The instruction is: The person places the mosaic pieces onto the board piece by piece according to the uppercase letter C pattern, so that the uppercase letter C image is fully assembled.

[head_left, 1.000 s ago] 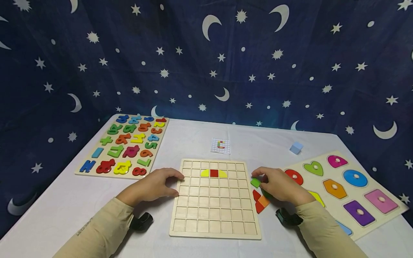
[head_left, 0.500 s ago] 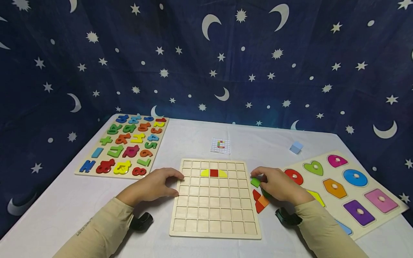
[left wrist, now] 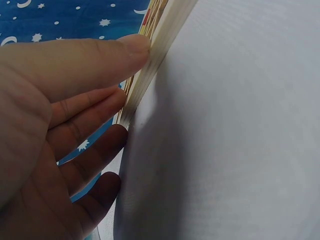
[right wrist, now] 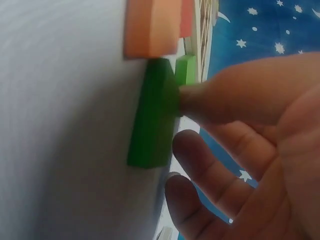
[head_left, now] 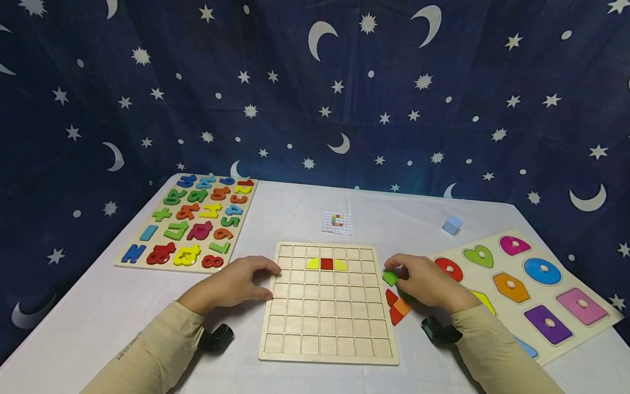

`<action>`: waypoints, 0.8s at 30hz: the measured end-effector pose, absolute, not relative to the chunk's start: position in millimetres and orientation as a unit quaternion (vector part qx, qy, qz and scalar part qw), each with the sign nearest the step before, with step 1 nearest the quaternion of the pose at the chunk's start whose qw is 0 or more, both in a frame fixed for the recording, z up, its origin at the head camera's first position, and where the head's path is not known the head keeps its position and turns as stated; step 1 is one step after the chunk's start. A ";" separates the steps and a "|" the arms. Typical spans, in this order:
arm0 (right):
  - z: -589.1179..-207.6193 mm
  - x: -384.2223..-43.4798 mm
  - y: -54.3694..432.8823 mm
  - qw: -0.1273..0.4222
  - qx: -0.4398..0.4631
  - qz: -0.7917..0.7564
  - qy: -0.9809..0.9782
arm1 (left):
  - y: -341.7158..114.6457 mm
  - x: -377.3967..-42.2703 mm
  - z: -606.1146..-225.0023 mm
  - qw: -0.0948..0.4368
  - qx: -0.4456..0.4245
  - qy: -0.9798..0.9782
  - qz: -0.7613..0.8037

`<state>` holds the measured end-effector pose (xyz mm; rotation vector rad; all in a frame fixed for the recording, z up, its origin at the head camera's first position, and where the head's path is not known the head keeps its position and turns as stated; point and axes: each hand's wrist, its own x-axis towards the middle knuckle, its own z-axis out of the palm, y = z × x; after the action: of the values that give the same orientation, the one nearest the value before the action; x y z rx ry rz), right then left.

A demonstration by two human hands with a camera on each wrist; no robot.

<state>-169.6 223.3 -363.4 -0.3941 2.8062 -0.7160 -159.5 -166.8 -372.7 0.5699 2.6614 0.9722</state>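
Light green tile just right of the grid board, tucked at our curled right hand; gripped, we can't tell! Left hand touches the board, relaxed.

On my number board, left of frame, the right-hand column reads, top to bottom: 1, 2, 3, 4, 5, 6, 7, 8. A green plus sign is located on the same board, further left. Lettering on my left sleeve, lower left of frame, is illegible.
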 end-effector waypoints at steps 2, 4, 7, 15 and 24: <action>-363.0 -169.7 223.8 0.107 -0.128 -0.243 0.956 | -167.0 -159.6 -372.2 0.127 0.193 0.914 0.333; -362.9 -169.9 224.1 0.106 -0.122 -0.240 0.957 | -167.2 -159.6 -371.5 0.129 0.189 0.915 0.333; -363.5 -170.7 224.8 0.102 -0.120 -0.238 0.959 | -167.7 -159.5 -371.0 0.129 0.190 0.915 0.331; -365.0 -171.6 226.3 0.084 -0.139 -0.241 0.957 | -168.2 -160.2 -371.8 0.129 0.191 0.915 0.332; -363.7 -171.1 224.8 0.091 -0.150 -0.244 0.954 | -168.4 -160.9 -372.9 0.123 0.200 0.913 0.333</action>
<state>-171.1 224.8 -363.7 -0.4467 2.8338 -0.7260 -160.9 -168.4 -372.9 0.5848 2.6639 0.9719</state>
